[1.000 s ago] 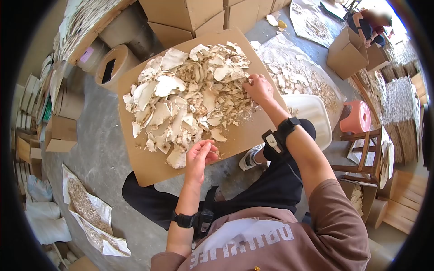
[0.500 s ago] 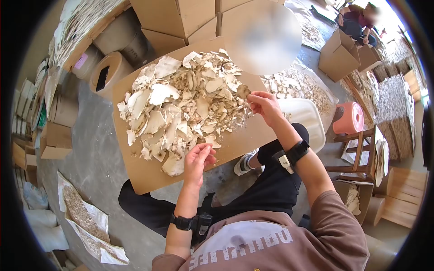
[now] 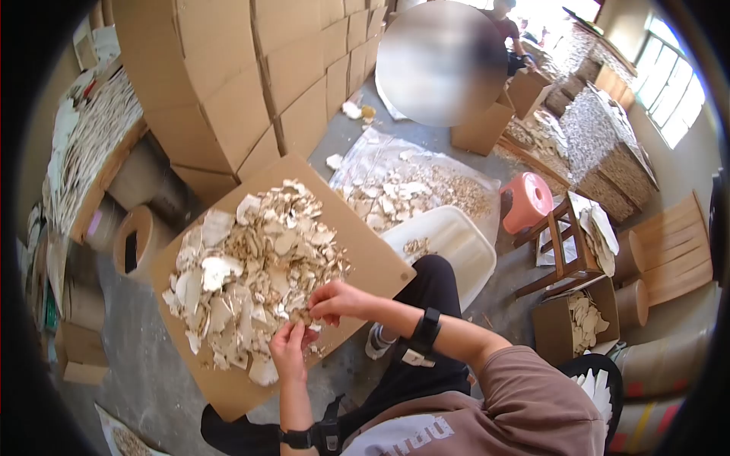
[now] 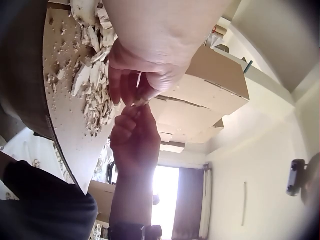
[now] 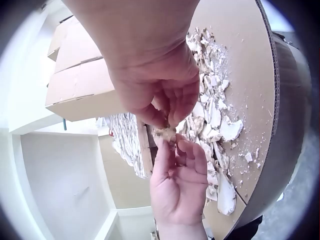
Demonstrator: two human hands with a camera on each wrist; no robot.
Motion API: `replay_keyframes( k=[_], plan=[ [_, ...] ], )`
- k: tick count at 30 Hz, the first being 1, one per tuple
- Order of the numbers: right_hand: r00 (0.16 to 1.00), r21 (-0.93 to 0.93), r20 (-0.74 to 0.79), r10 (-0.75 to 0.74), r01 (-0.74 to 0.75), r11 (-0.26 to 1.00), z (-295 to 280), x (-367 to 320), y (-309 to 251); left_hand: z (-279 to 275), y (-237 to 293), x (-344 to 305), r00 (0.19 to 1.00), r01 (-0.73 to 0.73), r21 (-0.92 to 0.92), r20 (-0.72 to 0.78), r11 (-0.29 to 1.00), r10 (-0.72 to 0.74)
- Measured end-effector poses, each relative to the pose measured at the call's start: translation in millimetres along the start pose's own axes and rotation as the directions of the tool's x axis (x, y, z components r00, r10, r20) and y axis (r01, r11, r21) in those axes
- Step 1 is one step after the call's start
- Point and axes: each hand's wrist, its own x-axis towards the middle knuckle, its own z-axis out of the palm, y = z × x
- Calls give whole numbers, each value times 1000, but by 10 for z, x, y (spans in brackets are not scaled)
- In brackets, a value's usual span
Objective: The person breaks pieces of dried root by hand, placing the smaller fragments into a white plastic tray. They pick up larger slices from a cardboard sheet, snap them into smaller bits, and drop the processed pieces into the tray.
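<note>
In the head view my right hand (image 3: pixel 338 300) and left hand (image 3: pixel 289 351) meet at the near right edge of a heap of broken cream and brown flakes (image 3: pixel 220 270). The heap lies on a cardboard sheet (image 3: pixel 365 266). Between the fingertips of both hands is a small pale brown flake (image 5: pixel 165 134), seen best in the right wrist view. The right thumb and fingers pinch it from one side, the left thumb and fingers from the other. Fingers partly hide the flake.
A white plastic tub (image 3: pixel 475 262) stands right of the sheet, beside a plastic ground sheet (image 3: pixel 361 163) strewn with flakes. Stacked cardboard boxes (image 3: pixel 228 83) rise behind. A pink stool (image 3: pixel 525 201) and a wooden chair (image 3: pixel 559 243) are at right. Another person (image 3: pixel 509 30) is at the back.
The right hand has left the heap's right side with a flake and come to the left hand. The head view has swung right, so the heap sits lower and further left.
</note>
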Motion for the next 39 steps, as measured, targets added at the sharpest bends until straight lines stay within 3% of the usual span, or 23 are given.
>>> replay_keyframes(
  k=[2, 5, 7, 9, 11, 13, 14, 15, 17, 18, 20, 22, 23, 24, 25, 26, 27, 28, 29, 30, 33, 37, 39],
  plan=[
    [1000, -4, -10, -14, 13, 1000, -3, -13, -40, 30, 30, 3, 997, -5, 37, -75, 999, 7],
    [965, -337, -178, -192, 123, 933, 158, -93, -134, 60, 61, 22, 988, -94, 246, -98, 965, 121],
    [811, -640, -249, -529, 272, 718, 262, -25, -9, 39, 3, 46, 974, -137, 341, -126, 930, 190],
    [678, -772, -213, -703, 324, 547, 328, -28, -35, 100, 38, 30, 954, -183, 356, -159, 916, 253],
    [691, -722, -264, -673, 320, 613, 402, -35, -15, 107, 54, -2, 956, -169, 297, -182, 940, 229],
    [787, -487, -386, -481, 269, 831, 417, -47, 3, 86, 96, -36, 972, -106, 227, -180, 968, 149],
    [881, -307, -379, -282, 168, 937, 394, -84, -16, 73, 86, -34, 972, -103, 228, -182, 968, 147],
    [882, -305, -379, -280, 166, 938, 393, -86, -1, 61, 64, -29, 974, -118, 159, -176, 980, 146],
    [712, -685, -293, -638, 309, 659, 392, -85, 51, 47, 29, -12, 975, -128, 89, -169, 988, 141],
    [715, -684, -294, -634, 306, 662, 398, -77, 80, 45, 13, -3, 973, -121, 165, -175, 979, 149],
    [586, -905, -97, -805, 285, 317, 429, -67, 146, 31, -31, 3, 971, -104, 241, -184, 965, 151],
    [564, -895, -87, -821, 318, 313, 442, -64, 168, 34, -43, 27, 938, -174, 455, -195, 873, 288],
    [538, -884, -80, -839, 351, 309, 455, -55, 175, 23, -40, 18, 936, -172, 457, -200, 873, 289],
    [539, -881, -79, -838, 355, 312, 463, -52, 181, 22, -7, -4, 896, -249, 563, -175, 788, 408],
    [710, -633, -291, -641, 360, 686, 463, -63, 185, 22, 24, -28, 845, -315, 658, -134, 684, 518],
    [853, -269, -385, -352, 261, 927, 454, -81, 190, 16, 52, -49, 846, -313, 660, -134, 683, 517],
    [853, -269, -386, -352, 261, 927, 431, -106, 180, 8, 88, -60, 743, -479, 724, 33, 496, 669],
    [937, 137, -319, -143, 195, 971, 386, -126, 149, 2, 119, -42, 599, -616, 739, 214, 273, 772],
    [986, 509, -166, 23, 66, 859, 331, -137, 114, -11, 138, -20, 591, -624, 734, 218, 268, 777],
    [996, 592, -66, 54, -5, 806, 278, -166, 96, -28, 140, -24, 589, -649, 716, 258, 257, 766],
    [995, 422, -92, 42, 1, 907, 269, -241, 74, -48, 139, -22, 581, -695, 678, 336, 238, 741],
    [989, 377, -140, 46, 10, 926, -81, -395, 76, 70, 181, -41, 584, -718, 660, 396, 222, 709],
    [965, 328, -263, -1, 90, 940, -398, -545, 51, 23, 148, -64, 704, -633, 636, 235, 442, 670]
  ],
)
